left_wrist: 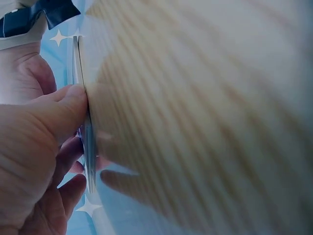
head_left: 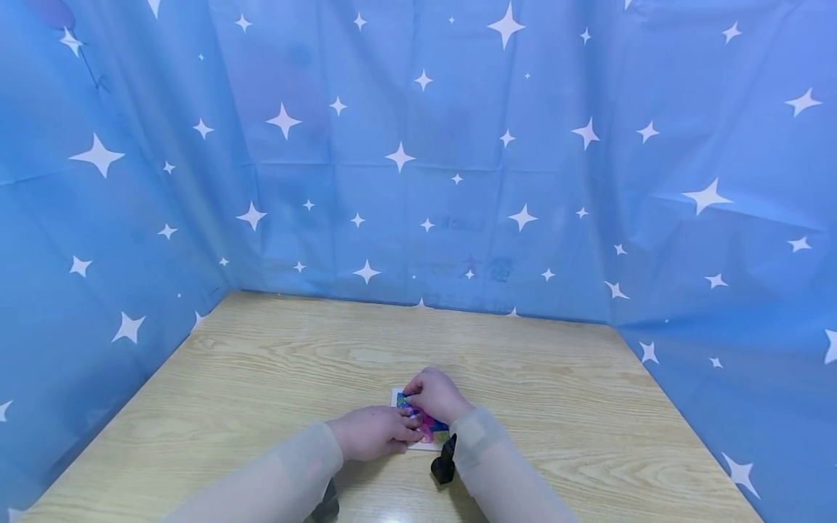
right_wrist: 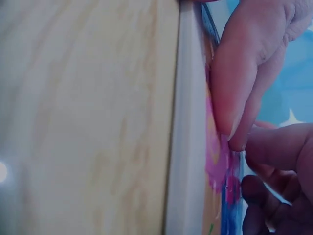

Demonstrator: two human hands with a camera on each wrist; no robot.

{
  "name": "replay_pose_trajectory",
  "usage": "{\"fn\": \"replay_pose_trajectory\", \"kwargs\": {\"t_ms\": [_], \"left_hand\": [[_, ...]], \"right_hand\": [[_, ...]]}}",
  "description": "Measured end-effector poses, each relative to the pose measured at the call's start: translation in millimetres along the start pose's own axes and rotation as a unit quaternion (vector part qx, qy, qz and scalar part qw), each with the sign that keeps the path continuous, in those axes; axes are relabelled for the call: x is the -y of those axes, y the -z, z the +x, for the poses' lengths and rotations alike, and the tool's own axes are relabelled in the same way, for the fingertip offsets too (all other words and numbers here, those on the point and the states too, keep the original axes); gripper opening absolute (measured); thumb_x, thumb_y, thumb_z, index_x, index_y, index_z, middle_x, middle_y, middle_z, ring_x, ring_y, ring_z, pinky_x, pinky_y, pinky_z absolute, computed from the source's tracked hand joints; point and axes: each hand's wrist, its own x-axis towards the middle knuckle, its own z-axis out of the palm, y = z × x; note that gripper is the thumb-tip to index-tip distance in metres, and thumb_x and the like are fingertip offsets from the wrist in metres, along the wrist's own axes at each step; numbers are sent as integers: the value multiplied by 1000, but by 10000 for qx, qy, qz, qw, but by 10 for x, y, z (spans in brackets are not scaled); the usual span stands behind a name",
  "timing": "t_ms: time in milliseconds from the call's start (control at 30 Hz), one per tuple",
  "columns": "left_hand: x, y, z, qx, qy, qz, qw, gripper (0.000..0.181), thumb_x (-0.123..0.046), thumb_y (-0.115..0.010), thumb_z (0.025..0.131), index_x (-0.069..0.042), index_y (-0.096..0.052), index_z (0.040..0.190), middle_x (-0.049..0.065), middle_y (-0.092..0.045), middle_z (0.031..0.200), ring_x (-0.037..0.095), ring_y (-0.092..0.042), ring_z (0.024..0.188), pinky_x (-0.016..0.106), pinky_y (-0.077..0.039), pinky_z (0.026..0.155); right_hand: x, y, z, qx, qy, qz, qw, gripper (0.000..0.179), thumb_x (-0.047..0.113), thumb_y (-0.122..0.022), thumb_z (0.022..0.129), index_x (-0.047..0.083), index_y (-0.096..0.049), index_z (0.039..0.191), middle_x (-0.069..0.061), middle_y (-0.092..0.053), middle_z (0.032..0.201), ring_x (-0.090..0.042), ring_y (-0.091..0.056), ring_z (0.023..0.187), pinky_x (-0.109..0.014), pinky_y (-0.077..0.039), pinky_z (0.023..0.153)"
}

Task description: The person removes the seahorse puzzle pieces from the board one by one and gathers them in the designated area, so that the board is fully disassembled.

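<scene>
If our left hand (head_left: 371, 432), fingers parted, slips, the picture board (head_left: 439, 439) could skew; our right hand's (head_left: 437, 394) grip we cannot tell.

Blue, white-starred backdrop (head_left: 458, 102) behind and beside a pale wood-grain table (head_left: 556, 378).

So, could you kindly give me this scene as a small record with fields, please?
object: flat, white-edged board with a pink-and-blue picture, partly covered by the hands
left hand: fingers resting on the board's left side
right hand: bent fingers near the board's far-left corner, grip unclear
surface: pale wood-grain table
backdrop: blue curtain with white stars
</scene>
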Motion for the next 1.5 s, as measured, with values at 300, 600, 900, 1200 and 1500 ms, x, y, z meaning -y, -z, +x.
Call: {"fn": "replay_pose_trajectory", "kwargs": {"t_ms": [300,600,900,1200,1500], "left_hand": [[15,-4,7,27,55,-116,9999,36,-19,-60,95,-17,-62,131,0,-54,138,19,-45,131,28,-37,107],[28,-18,39,-33,56,-12,10000,34,-19,-63,94,-19,-64,128,-4,-59,132,11,-52,122,25,-43,100],[11,1,44,59,131,-35,9999,34,-21,-62,94,-22,-64,129,-6,-58,133,9,-52,121,22,-45,96],[8,3,33,55,79,63,9999,35,-20,-61,95,-21,-63,130,-4,-56,135,11,-51,124,23,-44,99],[-10,-38,28,-138,-78,577,9982,35,-20,-61,95,-21,-62,131,-2,-57,133,14,-51,125,26,-43,102]], "right_hand": [[8,-6,-23,49,19,50,10000,9,11,-73,85,9,-76,93,1,-56,90,-14,-53,84,-38,-49,81],[45,11,34,294,-114,379,9988,13,7,-74,81,5,-69,93,-1,-61,89,-15,-57,81,-37,-51,78],[96,27,28,431,-314,565,9970,17,3,-74,79,2,-65,93,-3,-60,85,-17,-55,78,-35,-50,75],[96,38,41,479,-252,523,9972,15,2,-73,79,3,-66,93,-1,-60,86,-16,-56,78,-33,-51,74],[73,29,48,496,-416,700,9954,15,3,-73,80,4,-66,94,-1,-61,86,-15,-56,77,-32,-50,73]]}}
